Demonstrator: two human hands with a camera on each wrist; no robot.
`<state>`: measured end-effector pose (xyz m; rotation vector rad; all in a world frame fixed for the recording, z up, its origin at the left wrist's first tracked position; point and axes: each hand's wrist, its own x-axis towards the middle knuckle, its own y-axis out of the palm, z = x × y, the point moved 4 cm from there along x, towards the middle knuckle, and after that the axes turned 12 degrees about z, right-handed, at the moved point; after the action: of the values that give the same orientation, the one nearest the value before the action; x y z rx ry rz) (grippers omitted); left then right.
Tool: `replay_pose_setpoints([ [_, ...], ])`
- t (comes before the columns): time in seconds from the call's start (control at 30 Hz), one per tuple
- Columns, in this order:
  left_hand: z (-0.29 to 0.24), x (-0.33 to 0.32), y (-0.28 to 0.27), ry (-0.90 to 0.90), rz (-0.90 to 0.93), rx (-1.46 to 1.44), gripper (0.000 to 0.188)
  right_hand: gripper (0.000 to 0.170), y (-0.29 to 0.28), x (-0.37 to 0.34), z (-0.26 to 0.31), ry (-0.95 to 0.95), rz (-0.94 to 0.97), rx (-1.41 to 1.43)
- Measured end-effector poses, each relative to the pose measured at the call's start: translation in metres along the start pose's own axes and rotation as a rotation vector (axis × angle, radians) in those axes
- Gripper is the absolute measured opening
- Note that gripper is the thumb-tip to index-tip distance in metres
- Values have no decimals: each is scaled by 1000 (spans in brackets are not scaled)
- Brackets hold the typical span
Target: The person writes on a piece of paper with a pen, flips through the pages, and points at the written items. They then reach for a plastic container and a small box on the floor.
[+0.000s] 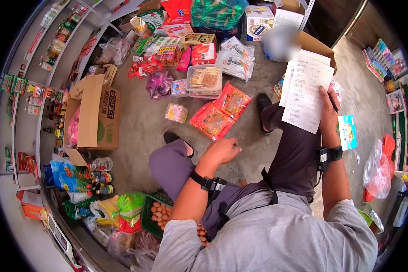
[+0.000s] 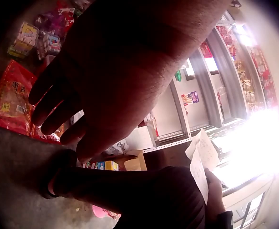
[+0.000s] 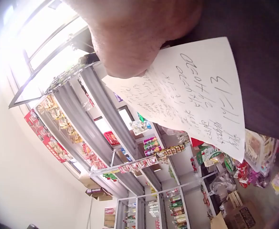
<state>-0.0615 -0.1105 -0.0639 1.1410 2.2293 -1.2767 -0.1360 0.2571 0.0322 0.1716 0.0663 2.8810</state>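
My right hand (image 1: pixel 329 113) grips handwritten sheets of paper (image 1: pixel 306 99) over the right thigh, thumb on the sheets, with a dark pen (image 1: pixel 334 107) along its fingers. Columns of writing cover the sheet (image 3: pixel 196 95) in the right wrist view. Away from any object, my left hand (image 1: pixel 222 152) hangs over the left knee with its fingers (image 2: pixel 51 112) loosely extended. Closest to it on the floor are red snack packets (image 1: pixel 220 111) with clear windows. Beyond them lie a small pastel pack (image 1: pixel 176 113) and a clear tub (image 1: pixel 204 80) of sticks.
A large cardboard box (image 1: pixel 97 113) stands on the left by stocked shelves (image 1: pixel 54 50). Beside my left hip is a green crate (image 1: pixel 148 213) of eggs (image 1: pixel 161 213). Boxes and bags crowd the far floor, including a green-filled clear bag (image 1: pixel 217 16).
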Motion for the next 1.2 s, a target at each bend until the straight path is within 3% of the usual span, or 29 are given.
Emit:
replay_pose_setpoints([
  [1.2,-2,-2,-1,-2,13,-1,43,17,1,1,1,-13,26,-31],
])
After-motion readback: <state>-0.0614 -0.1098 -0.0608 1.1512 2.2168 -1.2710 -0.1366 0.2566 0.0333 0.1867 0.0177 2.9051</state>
